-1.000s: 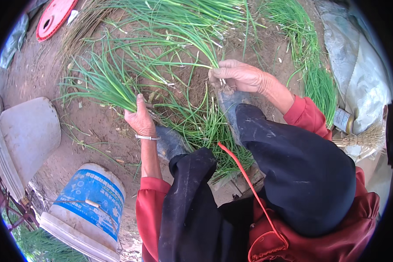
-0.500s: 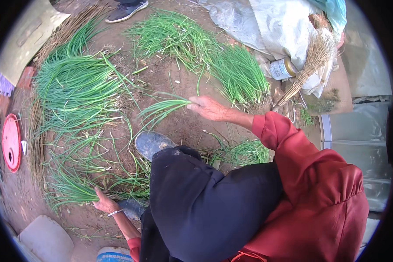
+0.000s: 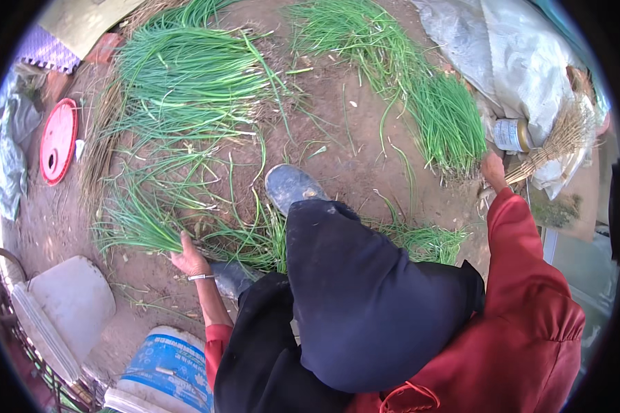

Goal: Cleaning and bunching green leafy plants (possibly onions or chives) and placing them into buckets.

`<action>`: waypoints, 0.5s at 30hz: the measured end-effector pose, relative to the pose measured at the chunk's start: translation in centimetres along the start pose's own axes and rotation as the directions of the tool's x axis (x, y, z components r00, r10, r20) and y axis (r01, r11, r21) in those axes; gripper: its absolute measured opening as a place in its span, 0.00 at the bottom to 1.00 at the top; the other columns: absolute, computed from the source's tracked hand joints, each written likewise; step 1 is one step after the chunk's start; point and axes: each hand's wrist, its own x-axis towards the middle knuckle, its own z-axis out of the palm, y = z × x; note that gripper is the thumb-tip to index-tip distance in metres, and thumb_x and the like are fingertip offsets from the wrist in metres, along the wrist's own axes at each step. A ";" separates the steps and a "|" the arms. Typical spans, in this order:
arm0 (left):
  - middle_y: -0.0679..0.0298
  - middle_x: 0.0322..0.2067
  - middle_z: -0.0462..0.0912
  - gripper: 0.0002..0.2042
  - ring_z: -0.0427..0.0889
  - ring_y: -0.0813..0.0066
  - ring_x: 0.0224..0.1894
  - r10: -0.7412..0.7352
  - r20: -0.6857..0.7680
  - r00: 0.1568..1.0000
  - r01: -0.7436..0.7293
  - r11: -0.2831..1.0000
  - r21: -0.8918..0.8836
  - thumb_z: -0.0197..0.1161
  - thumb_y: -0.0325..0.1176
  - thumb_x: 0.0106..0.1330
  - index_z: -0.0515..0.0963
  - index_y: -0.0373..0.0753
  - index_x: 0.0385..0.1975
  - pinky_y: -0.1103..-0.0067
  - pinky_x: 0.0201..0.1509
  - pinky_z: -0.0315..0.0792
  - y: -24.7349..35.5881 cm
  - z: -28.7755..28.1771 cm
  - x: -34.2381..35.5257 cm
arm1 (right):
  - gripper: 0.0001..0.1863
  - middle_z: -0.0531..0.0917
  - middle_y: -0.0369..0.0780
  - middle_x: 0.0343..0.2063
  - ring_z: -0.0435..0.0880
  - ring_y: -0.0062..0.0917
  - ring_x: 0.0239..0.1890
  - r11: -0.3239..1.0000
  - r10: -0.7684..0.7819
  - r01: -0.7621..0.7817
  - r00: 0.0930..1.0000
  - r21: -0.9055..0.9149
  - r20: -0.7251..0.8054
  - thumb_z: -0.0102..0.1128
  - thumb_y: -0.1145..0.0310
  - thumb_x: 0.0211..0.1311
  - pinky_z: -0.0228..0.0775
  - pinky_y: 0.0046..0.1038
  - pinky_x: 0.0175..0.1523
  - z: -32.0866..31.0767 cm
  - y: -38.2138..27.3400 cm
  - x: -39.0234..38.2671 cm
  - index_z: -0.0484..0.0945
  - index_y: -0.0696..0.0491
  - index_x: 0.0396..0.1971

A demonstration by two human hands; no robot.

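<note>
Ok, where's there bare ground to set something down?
Central soil, between the big green pile and right-hand row, above the upper boot; stray stalks only. Also left soil strip, between red lid and white bucket. Crowded: left hand with its bunch; right hand, between row and straw broom.

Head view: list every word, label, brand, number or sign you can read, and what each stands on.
Bucket: pale print on blue, too small and blurred to read.
Jar: print around its side, also too small and blurred to read.
No other lettering can be made out.
</note>
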 end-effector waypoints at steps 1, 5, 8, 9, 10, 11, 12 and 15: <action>0.63 0.35 0.79 0.17 0.74 0.76 0.33 -0.039 0.026 0.999 0.040 0.998 -0.039 0.63 0.32 0.58 0.74 0.28 0.44 0.77 0.40 0.70 0.7 -0.1 -0.5 | 0.15 0.78 0.59 0.36 0.78 0.51 0.43 1.000 0.006 -0.006 0.998 0.001 0.057 0.48 0.65 0.57 0.69 0.48 0.47 -0.1 -0.3 0.3 0.76 0.62 0.34; 0.63 0.35 0.79 0.16 0.75 0.76 0.33 -0.047 -0.044 0.998 0.048 0.998 0.026 0.63 0.31 0.58 0.74 0.29 0.44 0.78 0.40 0.70 1.8 -1.7 -0.9 | 0.22 0.77 0.56 0.44 0.77 0.47 0.47 0.936 -0.025 0.080 0.987 -0.343 0.161 0.57 0.59 0.55 0.70 0.42 0.50 -3.1 -6.5 0.6 0.72 0.58 0.45; 0.64 0.31 0.78 0.14 0.74 0.78 0.31 -0.146 -0.046 0.988 0.140 0.983 -0.117 0.62 0.30 0.58 0.74 0.31 0.42 0.79 0.37 0.70 2.4 -2.3 -1.0 | 0.21 0.77 0.52 0.41 0.77 0.44 0.45 0.929 -0.355 0.354 0.935 -0.112 0.008 0.59 0.59 0.54 0.70 0.41 0.49 -7.2 -16.9 -1.3 0.71 0.57 0.43; 0.64 0.31 0.78 0.14 0.74 0.78 0.31 -0.151 -0.057 0.987 0.143 0.982 -0.120 0.62 0.30 0.58 0.74 0.31 0.42 0.79 0.37 0.70 2.6 -2.0 -1.1 | 0.17 0.78 0.50 0.39 0.78 0.42 0.43 0.886 -0.464 0.464 0.885 -0.001 -0.048 0.57 0.62 0.54 0.70 0.40 0.47 -7.6 -20.8 -2.3 0.71 0.55 0.41; 0.66 0.27 0.77 0.11 0.72 0.80 0.26 -0.097 -0.078 0.992 0.086 0.987 -0.138 0.62 0.30 0.58 0.75 0.31 0.38 0.80 0.31 0.69 2.6 -1.4 -1.2 | 0.15 0.79 0.47 0.36 0.79 0.40 0.40 0.787 -0.588 0.597 0.802 0.157 -0.104 0.56 0.63 0.54 0.70 0.38 0.45 -8.8 -25.3 -4.0 0.73 0.55 0.39; 0.67 0.23 0.76 0.08 0.71 0.82 0.21 -0.035 -0.106 0.994 0.020 0.990 -0.141 0.61 0.30 0.59 0.75 0.31 0.33 0.81 0.25 0.67 2.8 -1.2 -1.3 | 0.13 0.80 0.46 0.35 0.79 0.39 0.38 0.644 -0.689 0.661 0.720 0.384 -0.084 0.53 0.65 0.54 0.71 0.37 0.45 -9.2 -30.0 -5.4 0.74 0.56 0.36; 0.67 0.23 0.75 0.07 0.71 0.82 0.21 -0.036 -0.112 0.993 0.018 0.987 -0.159 0.61 0.30 0.60 0.75 0.32 0.32 0.81 0.25 0.67 3.0 -1.2 -1.5 | 0.12 0.80 0.46 0.34 0.80 0.38 0.37 0.568 -0.767 0.678 0.642 0.466 0.001 0.52 0.66 0.54 0.71 0.35 0.45 -10.5 -35.0 -7.7 0.74 0.57 0.35; 0.67 0.22 0.75 0.07 0.70 0.82 0.21 -0.055 -0.099 0.994 0.039 0.986 -0.164 0.60 0.29 0.61 0.74 0.32 0.32 0.81 0.26 0.66 2.0 -1.2 -0.9 | 0.13 0.78 0.47 0.37 0.77 0.38 0.42 0.179 -0.979 0.840 0.203 0.511 0.009 0.50 0.65 0.58 0.68 0.38 0.49 -9.6 -47.3 -11.6 0.74 0.57 0.38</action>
